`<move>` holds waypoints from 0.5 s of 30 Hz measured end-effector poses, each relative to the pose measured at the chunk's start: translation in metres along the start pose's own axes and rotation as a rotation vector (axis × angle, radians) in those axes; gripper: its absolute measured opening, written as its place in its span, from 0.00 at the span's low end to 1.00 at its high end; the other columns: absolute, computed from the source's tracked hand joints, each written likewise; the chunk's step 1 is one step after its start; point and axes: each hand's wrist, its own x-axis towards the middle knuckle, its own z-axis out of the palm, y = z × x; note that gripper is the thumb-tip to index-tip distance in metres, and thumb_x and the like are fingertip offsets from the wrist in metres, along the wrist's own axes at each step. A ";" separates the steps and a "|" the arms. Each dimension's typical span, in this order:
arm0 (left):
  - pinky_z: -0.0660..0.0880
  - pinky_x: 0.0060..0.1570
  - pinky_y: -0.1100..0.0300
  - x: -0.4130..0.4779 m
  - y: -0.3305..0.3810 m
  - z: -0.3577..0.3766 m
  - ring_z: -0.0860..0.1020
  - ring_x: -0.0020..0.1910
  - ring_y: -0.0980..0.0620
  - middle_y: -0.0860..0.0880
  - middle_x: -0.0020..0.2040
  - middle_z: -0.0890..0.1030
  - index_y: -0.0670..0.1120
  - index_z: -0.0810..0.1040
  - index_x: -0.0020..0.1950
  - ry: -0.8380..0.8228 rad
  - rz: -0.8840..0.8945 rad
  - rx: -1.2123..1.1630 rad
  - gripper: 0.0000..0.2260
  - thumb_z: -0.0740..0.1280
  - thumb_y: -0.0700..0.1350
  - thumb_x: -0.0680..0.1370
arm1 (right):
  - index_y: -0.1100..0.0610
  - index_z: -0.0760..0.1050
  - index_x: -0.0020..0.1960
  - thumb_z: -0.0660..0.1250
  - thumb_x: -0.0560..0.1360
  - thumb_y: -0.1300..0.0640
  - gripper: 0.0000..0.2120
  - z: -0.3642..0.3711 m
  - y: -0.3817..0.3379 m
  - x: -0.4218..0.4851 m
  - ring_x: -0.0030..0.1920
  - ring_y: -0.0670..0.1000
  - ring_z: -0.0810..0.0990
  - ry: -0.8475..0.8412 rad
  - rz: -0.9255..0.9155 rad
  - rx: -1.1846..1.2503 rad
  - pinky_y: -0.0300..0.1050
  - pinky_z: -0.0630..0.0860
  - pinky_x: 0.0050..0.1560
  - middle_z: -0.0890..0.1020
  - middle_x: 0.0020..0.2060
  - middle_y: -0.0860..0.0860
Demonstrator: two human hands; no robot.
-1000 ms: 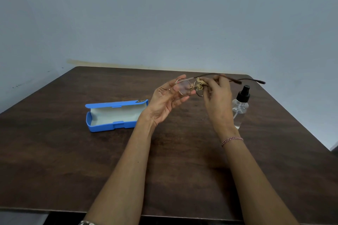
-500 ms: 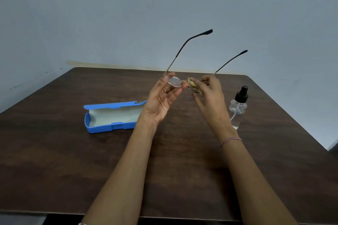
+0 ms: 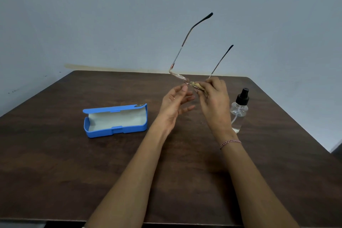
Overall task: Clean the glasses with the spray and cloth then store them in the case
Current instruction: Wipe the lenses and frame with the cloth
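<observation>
Case far left on bench: blue, lid thrown back, pale lining up, nothing inside, well apart from both hands.

Next across, left hand: palm up, fingers loose & spread, gripping nothing. Thumb tip just under the nearer lens; touching or not, can't tell.

Above & slightly right, glasses: off the bench, in mid-air over its far half. Lenses low, both temples unfolded & pointing up toward the wall.

Cloth: tan, bunched over the right-side lens.

Right hand: fingers curled, pinching cloth & lens together. Seems to carry the whole frame alone. Red-white bracelet at the wrist.

Spray bottle furthest right: upright, clear w/ black pump, just beside that wrist.

Step, prob.: wiping the lenses. Left-side lens not under the cloth, storing not begun.

Risks:
- Frame twisting or slipping out, w/ only one pinch at one lens & long temples levering above. Worse if rubbing hard w/o left-hand support.
- Bent bridge or hinge from the same cause.
- Fresh smudge from a bare thumb on the free lens.
- Bottle knocked over by the right wrist or forearm pulling back, being so near.
- Jammed lid at casing time, unless temples folded first.
</observation>
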 end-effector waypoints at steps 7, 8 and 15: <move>0.79 0.33 0.63 0.000 -0.009 0.021 0.83 0.38 0.57 0.51 0.39 0.85 0.45 0.81 0.50 0.011 -0.030 -0.128 0.05 0.65 0.43 0.78 | 0.64 0.79 0.48 0.69 0.71 0.68 0.06 0.001 -0.002 -0.002 0.46 0.53 0.75 0.005 0.030 0.058 0.36 0.70 0.45 0.77 0.43 0.55; 0.79 0.33 0.63 0.000 -0.008 0.023 0.83 0.38 0.56 0.51 0.39 0.85 0.45 0.81 0.50 0.008 -0.028 -0.139 0.05 0.66 0.43 0.77 | 0.64 0.80 0.48 0.70 0.70 0.68 0.06 0.001 -0.001 -0.003 0.45 0.53 0.75 0.016 0.042 0.068 0.37 0.71 0.44 0.77 0.43 0.55; 0.81 0.44 0.60 0.007 -0.008 0.021 0.83 0.45 0.53 0.48 0.44 0.85 0.44 0.80 0.55 -0.010 -0.017 -0.199 0.10 0.67 0.41 0.74 | 0.62 0.80 0.50 0.71 0.71 0.66 0.08 0.001 0.002 -0.002 0.45 0.48 0.74 0.001 0.076 0.143 0.36 0.72 0.44 0.76 0.43 0.52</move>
